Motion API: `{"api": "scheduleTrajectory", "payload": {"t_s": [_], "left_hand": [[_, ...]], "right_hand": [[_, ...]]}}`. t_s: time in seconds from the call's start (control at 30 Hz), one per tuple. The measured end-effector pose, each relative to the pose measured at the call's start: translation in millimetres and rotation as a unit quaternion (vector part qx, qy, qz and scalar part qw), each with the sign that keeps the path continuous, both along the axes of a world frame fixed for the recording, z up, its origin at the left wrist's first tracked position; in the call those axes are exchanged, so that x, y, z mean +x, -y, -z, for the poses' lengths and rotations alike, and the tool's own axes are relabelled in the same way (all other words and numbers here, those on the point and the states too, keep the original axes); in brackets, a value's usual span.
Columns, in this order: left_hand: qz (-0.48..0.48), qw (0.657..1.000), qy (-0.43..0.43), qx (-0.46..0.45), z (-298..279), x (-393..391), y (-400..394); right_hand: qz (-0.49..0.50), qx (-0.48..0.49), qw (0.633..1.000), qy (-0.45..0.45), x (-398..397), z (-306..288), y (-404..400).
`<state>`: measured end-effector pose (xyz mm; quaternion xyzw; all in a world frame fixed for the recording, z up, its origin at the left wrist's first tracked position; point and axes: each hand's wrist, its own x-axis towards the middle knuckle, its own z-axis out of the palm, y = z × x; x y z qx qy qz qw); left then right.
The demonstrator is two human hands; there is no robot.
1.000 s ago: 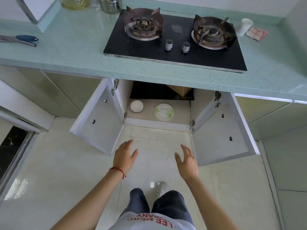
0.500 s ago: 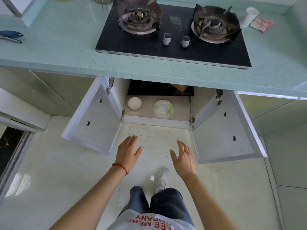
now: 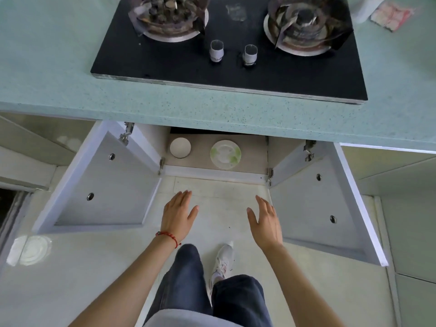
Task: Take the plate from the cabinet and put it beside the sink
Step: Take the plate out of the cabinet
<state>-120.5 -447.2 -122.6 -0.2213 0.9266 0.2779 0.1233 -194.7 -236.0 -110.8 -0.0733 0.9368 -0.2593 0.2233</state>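
Observation:
A white plate with green marks lies flat on the floor of the open cabinet under the counter. To its left in the same cabinet sits a smaller plain white dish. My left hand, with a red string at the wrist, and my right hand hover over the floor in front of the cabinet, short of its sill. Both hands hold nothing and their fingers are spread. The sink is out of view.
Two white cabinet doors stand swung open on either side of my hands. Above is a speckled green counter with a black two-burner gas hob. A white cup and a packet sit at the counter's far right.
The view has closed in on the counter and cabinet. Both hands have shifted forward toward the cabinet opening, still holding nothing.

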Motion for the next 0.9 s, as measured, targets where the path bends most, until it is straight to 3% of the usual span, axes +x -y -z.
{"api": "scheduleTrajectory", "payload": {"t_s": [0.27,0.9], "left_hand": [[0.025,1.0,0.019,0.001,34,-51,10],[0.081,0.997,-0.011,-0.018,179,-167,40]], "right_hand": [[0.028,0.004,0.999,0.034,-43,38,5],[0.09,-0.043,0.995,-0.013,-137,181,34]]}}
